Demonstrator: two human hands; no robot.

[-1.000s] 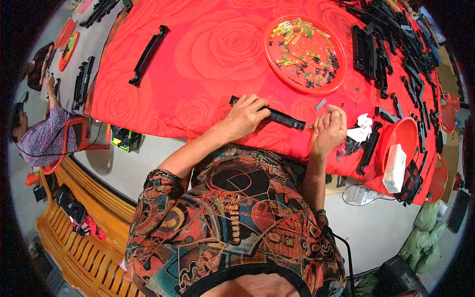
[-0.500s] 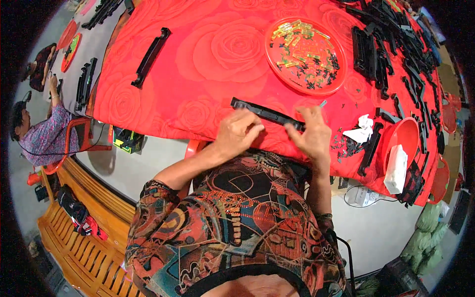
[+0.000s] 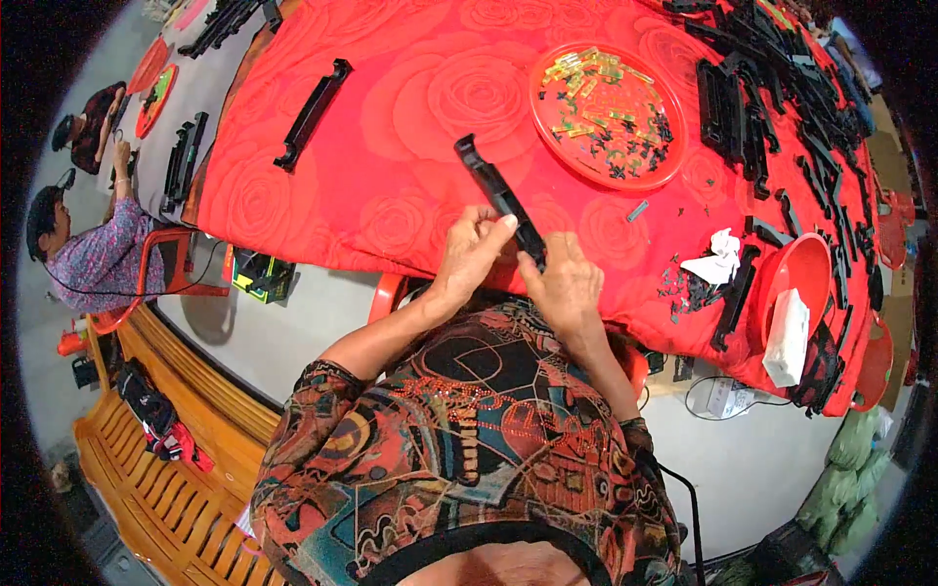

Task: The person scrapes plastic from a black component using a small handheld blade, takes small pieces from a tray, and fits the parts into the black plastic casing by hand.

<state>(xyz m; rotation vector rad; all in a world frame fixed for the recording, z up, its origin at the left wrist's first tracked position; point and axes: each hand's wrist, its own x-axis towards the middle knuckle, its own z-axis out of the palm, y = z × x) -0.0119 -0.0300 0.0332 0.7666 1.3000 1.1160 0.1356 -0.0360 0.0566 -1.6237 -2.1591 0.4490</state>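
Between my hands is a long black plastic bar (image 3: 490,183) with raised ends, tilted so its far end points up and left over the red table. My left hand (image 3: 473,248) grips it near the middle, thumb laid along it. The fingers of my right hand (image 3: 565,285) are closed round its near end, which they hide. Beyond my hands to the right is a round red tray (image 3: 535,112) of clear yellow pieces and small black and green parts. A similar black bar (image 3: 313,115) lies alone on the far left of the cloth.
Many black bars (image 3: 721,107) are heaped on the right. Nearer lie crumpled white tissue (image 3: 716,259), small black bits (image 3: 674,293), a red bowl (image 3: 807,269) and a white tissue pack (image 3: 786,342). At left, a person in a patterned top (image 3: 103,259) sits by a wooden bench (image 3: 186,469).
The bar has swung from nearly level to steeply slanted, its left end now pointing away from me. My right hand has moved left and closed on the near end.
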